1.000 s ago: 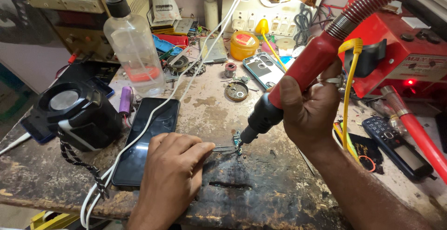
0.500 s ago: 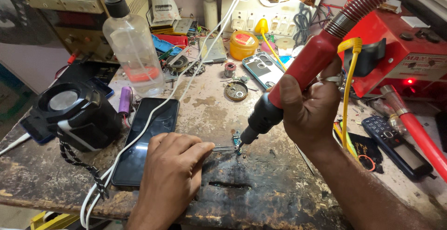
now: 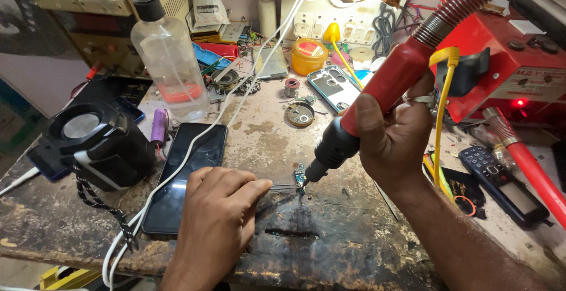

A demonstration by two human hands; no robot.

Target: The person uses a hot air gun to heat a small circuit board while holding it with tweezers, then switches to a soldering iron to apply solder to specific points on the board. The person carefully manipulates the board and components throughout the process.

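Fingers [image 3: 377, 127] of the right hand [image 3: 394, 144] are wrapping tight around a red hot-air tool [image 3: 377, 99], its black nozzle pointing down at a small circuit board [image 3: 299, 177] lying on the worn worktop [image 3: 330, 238]. Left hand [image 3: 215, 223] fingers are pinching thin tweezers [image 3: 283, 187], tips reaching the board just ahead. A dark phone [image 3: 186, 176] is lying left of them.

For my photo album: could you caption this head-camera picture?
Right hand aims a red hot-air tool at a tiny circuit board held by tweezers in the left hand.
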